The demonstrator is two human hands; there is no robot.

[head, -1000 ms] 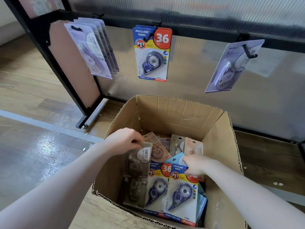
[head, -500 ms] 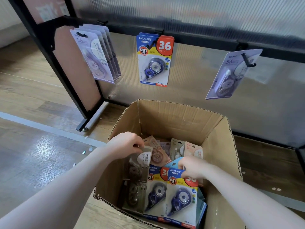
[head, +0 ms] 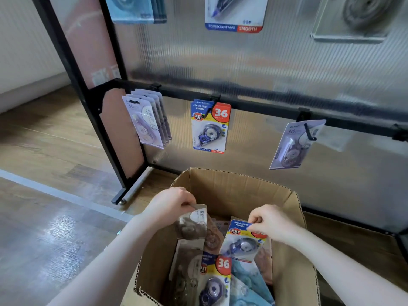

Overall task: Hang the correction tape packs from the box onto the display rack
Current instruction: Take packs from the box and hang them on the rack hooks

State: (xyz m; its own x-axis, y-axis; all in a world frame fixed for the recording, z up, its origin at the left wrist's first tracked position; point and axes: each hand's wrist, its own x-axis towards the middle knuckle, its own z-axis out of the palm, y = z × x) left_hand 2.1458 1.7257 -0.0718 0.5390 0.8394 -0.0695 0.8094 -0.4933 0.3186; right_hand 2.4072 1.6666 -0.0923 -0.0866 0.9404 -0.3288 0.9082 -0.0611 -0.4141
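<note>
Floor: brown wood floor (head: 55, 151) with a pale stripe running across it on the left.
Room: a white wall on the far left; a ribbed see-through panel fills the back.
Rack: a black rack (head: 92, 102) stands on the floor at the far side, with a black bar (head: 254, 104) across it.
Box: an open brown box (head: 293, 250) sits on the floor, near, just in front of the rack.
On the bar: a bunch of purple packs (head: 148, 122) at the left, a blue pack (head: 209, 127) with a red "36" in the middle, and one tilted pack (head: 293, 146) at the right.
Higher up: more packs hang at the top edge, cut off.
Left hand: the left hand (head: 172, 204) pinches the top of a grey pack (head: 194, 224), lifted over the left side of the box.
Right hand: the right hand (head: 269, 224) pinches the top of a blue-yellow pack (head: 242, 241), lifted and tilted over the box.
In the box: more packs lie there, one with a "36" (head: 216, 274) near the front.
Change: both hands have come up with their packs, which lay lower in the box before. The view has tipped up, so the higher row of packs now shows.
</note>
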